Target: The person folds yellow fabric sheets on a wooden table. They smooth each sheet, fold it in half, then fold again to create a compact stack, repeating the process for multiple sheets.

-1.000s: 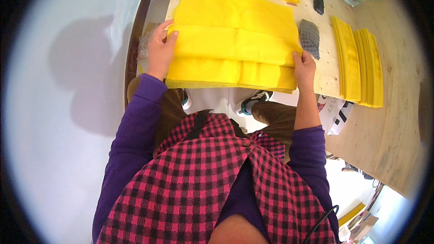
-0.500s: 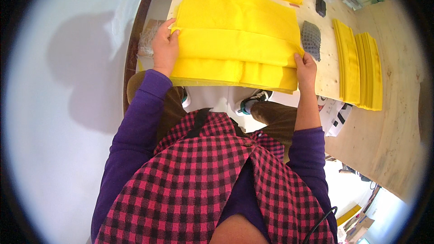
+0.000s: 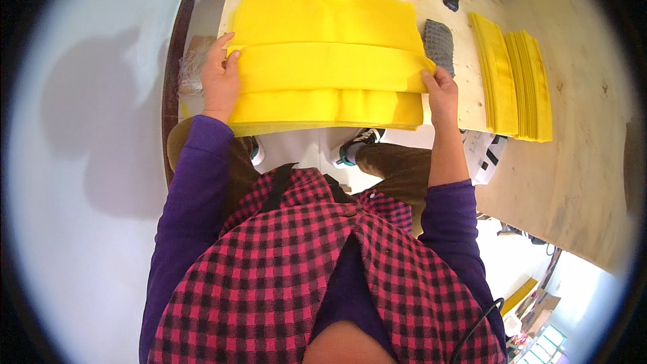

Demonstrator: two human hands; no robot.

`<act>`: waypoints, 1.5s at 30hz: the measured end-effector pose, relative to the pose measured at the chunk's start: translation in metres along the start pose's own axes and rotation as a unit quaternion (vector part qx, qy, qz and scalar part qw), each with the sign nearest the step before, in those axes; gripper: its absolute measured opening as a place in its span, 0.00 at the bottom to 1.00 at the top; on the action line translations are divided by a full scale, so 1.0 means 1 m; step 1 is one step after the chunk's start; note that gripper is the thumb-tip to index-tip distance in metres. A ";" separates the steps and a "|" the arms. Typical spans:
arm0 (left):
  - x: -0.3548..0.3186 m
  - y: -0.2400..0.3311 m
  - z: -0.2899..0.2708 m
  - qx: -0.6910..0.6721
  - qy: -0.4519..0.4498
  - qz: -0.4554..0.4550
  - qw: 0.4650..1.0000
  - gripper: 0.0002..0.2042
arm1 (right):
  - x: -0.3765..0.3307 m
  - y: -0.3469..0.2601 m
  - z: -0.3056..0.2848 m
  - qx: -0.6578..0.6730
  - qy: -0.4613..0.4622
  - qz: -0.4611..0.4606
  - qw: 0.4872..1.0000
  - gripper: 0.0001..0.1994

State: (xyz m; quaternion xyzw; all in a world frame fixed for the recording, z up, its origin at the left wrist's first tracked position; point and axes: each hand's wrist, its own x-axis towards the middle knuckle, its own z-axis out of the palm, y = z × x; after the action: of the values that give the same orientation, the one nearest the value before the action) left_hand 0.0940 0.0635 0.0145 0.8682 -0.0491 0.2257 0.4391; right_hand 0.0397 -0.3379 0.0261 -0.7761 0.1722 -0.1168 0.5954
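While two yellow stacks point(image 3: 494, 74) point(image 3: 529, 87) lie at right, two hands point(image 3: 221, 84) point(image 3: 443, 94) grip one yellow fold point(image 3: 327, 67).

Wide fisheye view from the head; facing down.

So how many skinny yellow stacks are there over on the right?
2: one narrow stack nearer the right hand, and another narrow stack beside it, nearer the wooden panel.
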 end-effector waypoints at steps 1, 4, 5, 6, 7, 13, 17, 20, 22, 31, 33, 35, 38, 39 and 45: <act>0.000 -0.002 0.002 -0.027 -0.009 -0.028 0.999 0.17 | -0.001 -0.002 -0.002 0.020 -0.014 -0.011 1.000 0.07; 0.002 -0.008 0.004 -0.081 -0.019 -0.058 0.995 0.17 | -0.001 -0.002 -0.005 -0.001 -0.024 0.014 1.000 0.07; 0.002 -0.009 0.005 -0.080 -0.019 -0.062 0.995 0.17 | -0.001 0.000 -0.005 -0.017 -0.024 0.027 0.999 0.07; 0.002 -0.011 0.005 -0.078 -0.018 -0.065 0.995 0.17 | -0.001 0.002 -0.005 -0.032 -0.023 0.040 0.998 0.08; 0.002 -0.011 0.006 -0.075 -0.020 -0.068 0.995 0.17 | -0.001 0.005 -0.005 -0.046 -0.023 0.053 0.997 0.08; 0.001 -0.007 0.004 -0.040 -0.010 -0.057 0.997 0.17 | 0.007 0.009 0.004 -0.055 0.013 -0.034 0.998 0.08; 0.002 -0.004 0.004 -0.053 -0.007 -0.057 0.997 0.17 | 0.005 0.003 0.006 -0.166 0.038 -0.046 0.984 0.11; 0.002 -0.004 0.002 -0.027 -0.014 -0.053 0.998 0.17 | 0.002 0.006 0.010 -0.206 0.047 -0.051 0.976 0.13; 0.001 -0.005 0.001 -0.017 -0.011 -0.043 0.999 0.17 | 0.003 0.005 0.009 -0.229 0.067 -0.064 0.969 0.14; 0.003 -0.009 0.004 -0.055 -0.027 -0.076 0.995 0.16 | -0.033 -0.065 0.074 -0.246 -0.015 -0.311 0.918 0.22; 0.002 -0.009 0.005 -0.059 -0.024 -0.083 0.995 0.16 | -0.054 -0.079 0.119 -0.268 -0.126 -0.373 0.879 0.26; 0.002 -0.011 0.007 -0.090 0.003 -0.042 0.995 0.16 | -0.072 -0.089 0.159 -0.291 -0.196 -0.396 0.849 0.31; 0.002 -0.016 0.007 -0.130 -0.025 -0.069 0.989 0.16 | -0.082 -0.095 0.199 -0.353 -0.230 -0.378 0.825 0.33; 0.003 -0.017 0.007 -0.143 -0.049 -0.105 0.983 0.17 | -0.082 -0.093 0.204 -0.370 -0.220 -0.367 0.825 0.34; 0.003 -0.017 0.007 -0.128 -0.022 -0.084 0.988 0.16 | -0.068 -0.061 0.189 -0.470 -0.180 -0.237 0.831 0.38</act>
State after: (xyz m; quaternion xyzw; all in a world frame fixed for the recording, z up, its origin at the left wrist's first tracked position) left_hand 0.1036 0.0688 -0.0004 0.8109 -0.0145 0.1605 0.5625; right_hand 0.0585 -0.1290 0.0367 -0.9866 -0.0928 -0.0174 0.1329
